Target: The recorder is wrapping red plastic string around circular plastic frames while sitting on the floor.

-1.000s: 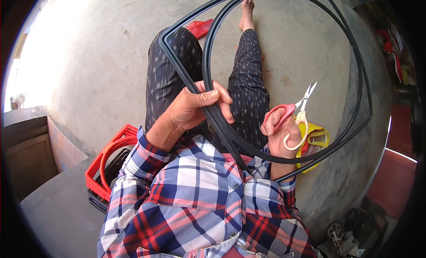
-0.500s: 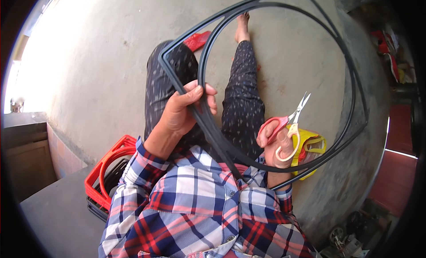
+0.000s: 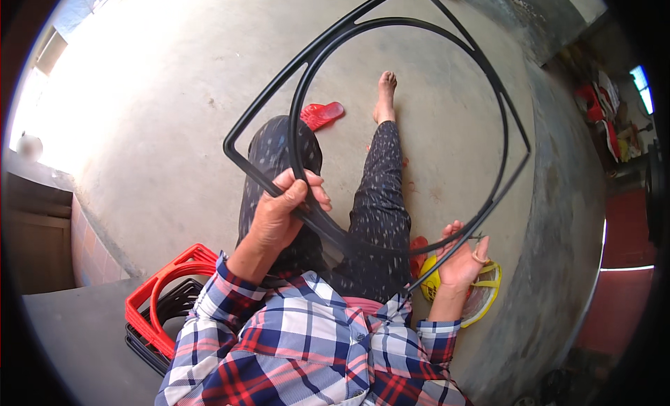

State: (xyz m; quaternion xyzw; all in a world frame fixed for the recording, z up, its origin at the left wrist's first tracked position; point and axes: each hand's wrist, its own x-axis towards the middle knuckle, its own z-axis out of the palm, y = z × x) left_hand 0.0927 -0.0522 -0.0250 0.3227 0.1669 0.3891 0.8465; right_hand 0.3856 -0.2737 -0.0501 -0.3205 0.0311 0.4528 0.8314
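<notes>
My left hand [image 3: 278, 214] is closed around the left side of a large black plastic frame [image 3: 380, 249]. The frame is a thin round ring inside an angular outline, held tilted up over my legs. My right hand [image 3: 457, 266] is palm up at the frame's lower right rim, with its fingertips behind it. A pale loop [image 3: 479, 258], apparently a handle of the scissors, sits round the right thumb. The rest of the scissors is hardly visible, with only a small dark tip near the rim.
Red and black plastic frames [image 3: 164, 294] are stacked on a grey ledge [image 3: 77, 329] at my left. A yellow bag [image 3: 481, 294] lies by my right forearm. Beyond my bent left knee, a red slipper [image 3: 323, 115] rests on the concrete floor [image 3: 202, 141].
The black frame has shifted left and lower in view, with my left hand still on it. My right hand has turned palm up at the rim, and the scissors' blades no longer show clearly.
</notes>
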